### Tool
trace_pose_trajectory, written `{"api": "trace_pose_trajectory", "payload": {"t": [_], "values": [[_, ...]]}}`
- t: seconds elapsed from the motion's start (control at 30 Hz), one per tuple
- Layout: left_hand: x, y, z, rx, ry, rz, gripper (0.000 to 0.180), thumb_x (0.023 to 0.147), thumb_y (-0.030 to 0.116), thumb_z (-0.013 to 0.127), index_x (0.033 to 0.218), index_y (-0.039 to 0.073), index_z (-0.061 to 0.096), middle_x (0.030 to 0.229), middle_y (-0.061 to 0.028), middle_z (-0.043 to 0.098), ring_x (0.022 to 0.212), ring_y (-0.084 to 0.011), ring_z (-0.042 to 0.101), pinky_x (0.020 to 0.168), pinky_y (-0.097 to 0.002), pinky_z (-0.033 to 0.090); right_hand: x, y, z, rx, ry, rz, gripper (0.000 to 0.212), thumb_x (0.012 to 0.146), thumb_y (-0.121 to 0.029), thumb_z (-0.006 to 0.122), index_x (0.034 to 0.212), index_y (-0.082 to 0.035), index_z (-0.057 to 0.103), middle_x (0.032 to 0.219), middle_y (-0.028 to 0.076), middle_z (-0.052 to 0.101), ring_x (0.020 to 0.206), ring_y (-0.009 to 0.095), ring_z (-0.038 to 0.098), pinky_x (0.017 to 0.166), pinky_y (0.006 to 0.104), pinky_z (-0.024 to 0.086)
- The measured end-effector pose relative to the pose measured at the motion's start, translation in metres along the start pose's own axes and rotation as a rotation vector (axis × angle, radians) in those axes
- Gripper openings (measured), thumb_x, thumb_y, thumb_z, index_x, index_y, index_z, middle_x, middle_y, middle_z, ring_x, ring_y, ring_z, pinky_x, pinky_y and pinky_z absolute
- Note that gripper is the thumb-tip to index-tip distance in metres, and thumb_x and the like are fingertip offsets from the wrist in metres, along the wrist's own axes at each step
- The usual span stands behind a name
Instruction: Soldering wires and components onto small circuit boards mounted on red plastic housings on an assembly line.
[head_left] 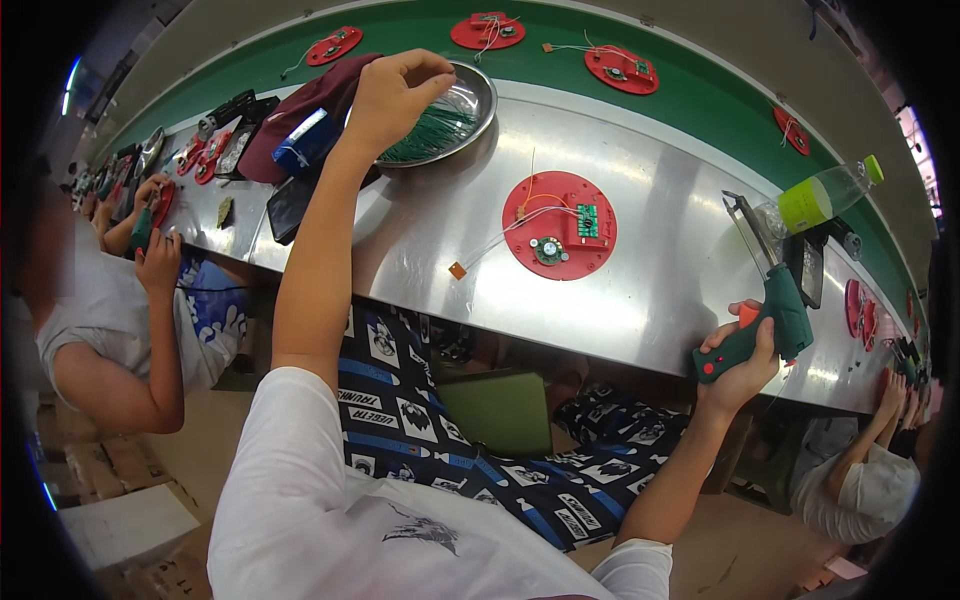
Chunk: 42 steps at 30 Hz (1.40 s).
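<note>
My left hand (395, 98) reaches over a steel bowl (484, 98) of thin green wires (437, 130). Its thumb and fingers are pinched together; whatever is between them is too small to make out. In my right hand (742, 372), at the front edge of the bench, is a green soldering gun (783, 310) with an orange trigger and a long metal tip pointing up and away. Between my hands lies a red round plate (545, 195) carrying a green circuit board (588, 222), a small round speaker (548, 251) and thin loose wires.
Beyond the metal bench (440, 240) runs a green belt (555, 58) with several more red plates. A plastic bottle (815, 200) lies at the right. Left of the bowl are a maroon cap (290, 115), a blue box (305, 142) and a dark phone (290, 208). Co-workers sit on both sides.
</note>
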<state>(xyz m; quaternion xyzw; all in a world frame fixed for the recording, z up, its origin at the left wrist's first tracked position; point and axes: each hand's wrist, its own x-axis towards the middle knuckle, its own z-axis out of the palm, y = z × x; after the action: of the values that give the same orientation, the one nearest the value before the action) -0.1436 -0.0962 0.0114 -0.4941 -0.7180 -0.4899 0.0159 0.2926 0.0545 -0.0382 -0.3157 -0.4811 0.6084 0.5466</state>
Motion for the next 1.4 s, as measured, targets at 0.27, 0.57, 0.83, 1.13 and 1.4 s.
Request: {"api": "trace_pose_trajectory", "payload": {"t": [0.27,0.57,0.83,1.13,1.4], "values": [[-0.032,0.076,0.042,-0.040,-0.035,0.083,0.012,0.086,0.011,0.071,0.094,0.001,0.072,0.080,-0.0033,0.071,0.068,-0.0076,0.059,0.064,-0.0237,0.047,-0.010,0.009,0.000,-0.123,-0.212,-0.272,0.046,0.094,-0.023,0.056,0.125,0.011,0.050,0.107,0.025,0.062,0.052,0.019,0.057,0.043,0.0282,0.046],[-0.079,0.088,0.091,0.061,-0.163,0.546,0.011,0.073,0.000,0.073,0.082,0.001,0.066,0.068,-0.0107,0.064,0.054,-0.0235,0.061,0.050,-0.0332,0.047,-0.046,0.007,-0.007,-0.324,-0.531,-0.092,0.058,0.087,-0.033,0.067,0.126,0.008,0.057,0.104,0.019,0.064,0.058,0.020,0.057,0.051,0.0291,0.043],[-0.087,0.078,0.101,0.158,-0.244,0.522,0.009,0.075,0.001,0.072,0.081,0.002,0.065,0.069,-0.0104,0.064,0.056,-0.0259,0.060,0.052,-0.0358,0.048,-0.048,0.008,-0.001,-0.284,-0.522,-0.067,0.057,0.088,-0.025,0.067,0.131,0.008,0.051,0.105,0.020,0.062,0.059,0.021,0.057,0.049,0.0291,0.045],[-0.088,0.076,0.102,0.186,-0.240,0.543,0.009,0.076,0.001,0.072,0.081,0.001,0.065,0.069,-0.0112,0.063,0.057,-0.0267,0.060,0.053,-0.0365,0.048,-0.046,0.001,0.007,-0.156,-0.536,0.041,0.036,0.089,-0.009,0.067,0.121,0.007,0.058,0.100,0.017,0.066,0.062,0.016,0.059,0.055,0.0293,0.048],[-0.087,0.076,0.103,0.184,-0.246,0.535,0.009,0.076,0.002,0.072,0.081,0.002,0.065,0.070,-0.0115,0.064,0.058,-0.0271,0.061,0.053,-0.0366,0.049,-0.037,0.006,0.011,-0.164,-0.479,0.007,0.055,0.092,-0.024,0.063,0.131,0.011,0.047,0.100,0.025,0.062,0.057,0.022,0.058,0.042,0.0292,0.046]]}}
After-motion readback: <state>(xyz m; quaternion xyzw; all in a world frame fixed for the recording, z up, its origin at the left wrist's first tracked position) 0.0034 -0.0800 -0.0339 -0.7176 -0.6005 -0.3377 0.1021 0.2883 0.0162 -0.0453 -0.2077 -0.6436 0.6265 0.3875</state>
